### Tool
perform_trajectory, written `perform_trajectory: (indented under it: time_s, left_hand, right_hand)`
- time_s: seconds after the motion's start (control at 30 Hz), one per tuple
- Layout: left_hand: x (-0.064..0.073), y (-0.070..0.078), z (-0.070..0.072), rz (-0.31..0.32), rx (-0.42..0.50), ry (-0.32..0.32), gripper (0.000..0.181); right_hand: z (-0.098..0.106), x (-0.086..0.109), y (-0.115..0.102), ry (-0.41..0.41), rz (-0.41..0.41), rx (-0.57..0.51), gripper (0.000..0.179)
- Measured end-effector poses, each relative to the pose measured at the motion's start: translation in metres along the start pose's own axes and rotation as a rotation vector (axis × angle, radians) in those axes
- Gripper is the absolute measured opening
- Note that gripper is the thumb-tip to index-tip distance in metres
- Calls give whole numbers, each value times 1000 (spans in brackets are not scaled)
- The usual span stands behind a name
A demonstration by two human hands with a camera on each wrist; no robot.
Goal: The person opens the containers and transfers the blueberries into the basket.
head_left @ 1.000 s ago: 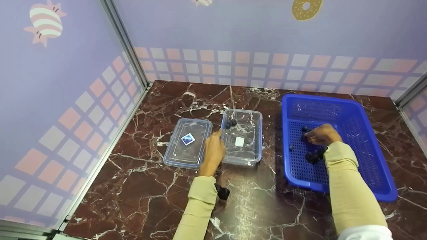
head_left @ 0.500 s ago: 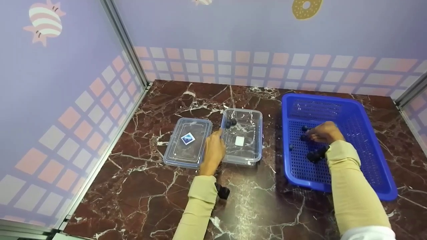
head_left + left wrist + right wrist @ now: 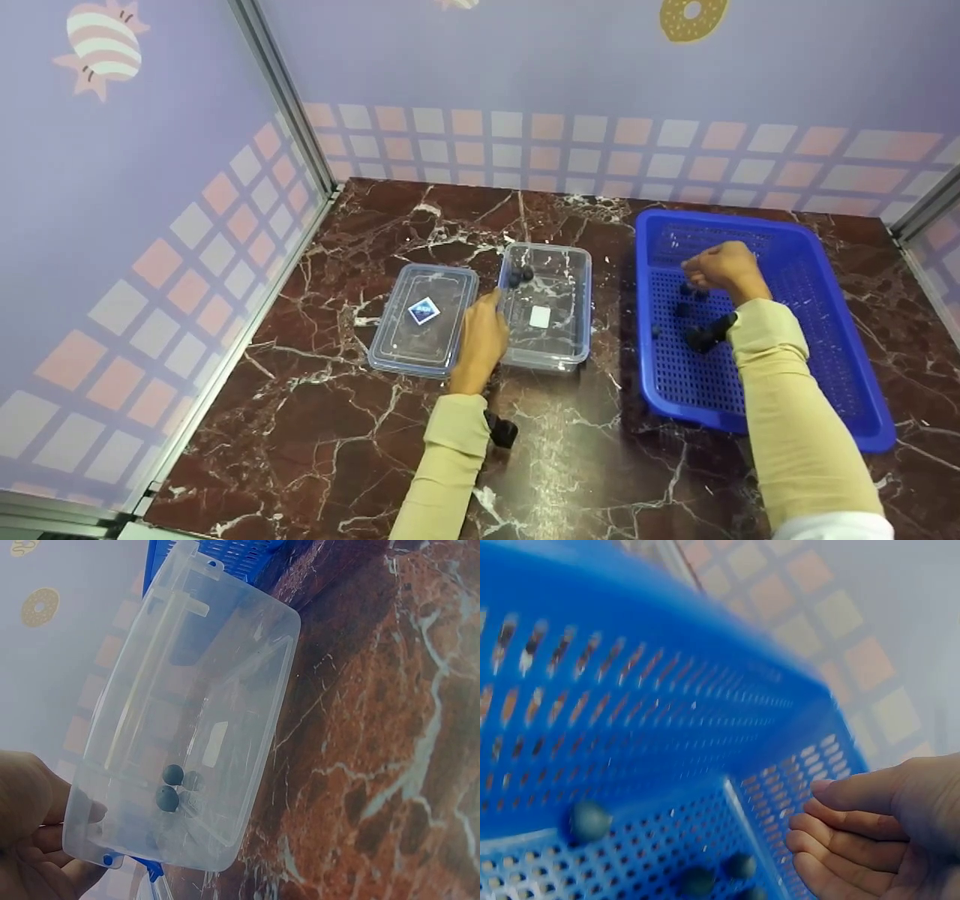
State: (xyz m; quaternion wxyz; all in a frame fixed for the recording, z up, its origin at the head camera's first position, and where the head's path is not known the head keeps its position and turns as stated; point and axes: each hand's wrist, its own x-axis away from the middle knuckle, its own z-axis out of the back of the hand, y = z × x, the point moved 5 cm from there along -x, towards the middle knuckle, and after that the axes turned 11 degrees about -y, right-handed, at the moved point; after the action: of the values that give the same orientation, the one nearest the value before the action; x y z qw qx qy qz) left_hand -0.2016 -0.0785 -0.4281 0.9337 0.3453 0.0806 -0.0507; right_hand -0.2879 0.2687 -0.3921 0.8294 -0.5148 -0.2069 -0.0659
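A clear plastic food container (image 3: 547, 300) stands mid-table with a few blueberries (image 3: 167, 799) at one end. My left hand (image 3: 481, 337) pinches its left rim, thumb inside and fingers outside, as the left wrist view shows. To the right is a blue plastic basket (image 3: 750, 420) with several loose blueberries (image 3: 590, 822) on its perforated floor. Over its far part hovers my right hand (image 3: 724, 268), above the berries. In the right wrist view its fingers (image 3: 840, 840) are curled and the thumb lies close to the index finger; whether something is inside them is hidden.
The clear lid (image 3: 424, 322), with a blue diamond sticker, lies left of the container, partly behind the left hand. Patterned walls (image 3: 525, 142) bound the dark red marbled table (image 3: 315, 450) at the back and sides. The basket's walls rise around the right hand.
My right hand has lifted off the berries and moved toward the basket's far side, uncovering another blueberry. The left hand and container have stayed in place.
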Motion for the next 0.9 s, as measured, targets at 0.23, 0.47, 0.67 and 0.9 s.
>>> perform_trajectory:
  time_s: [0.23, 0.47, 0.67, 0.9]
  left_hand:
    - [0, 0, 0, 17, 19, -11, 39]
    - [1, 0, 0, 15, 23, -6, 38]
    - [1, 0, 0, 11, 2, 1, 39]
    - [0, 2, 0, 8, 4, 2, 39]
  right_hand:
    - [-11, 3, -32, 97, 83, 108, 38]
    - [-35, 4, -69, 156, 181, 197, 33]
    - [-62, 3, -87, 200, 261, 361, 26]
    - [-96, -5, -92, 182, 301, 389, 23]
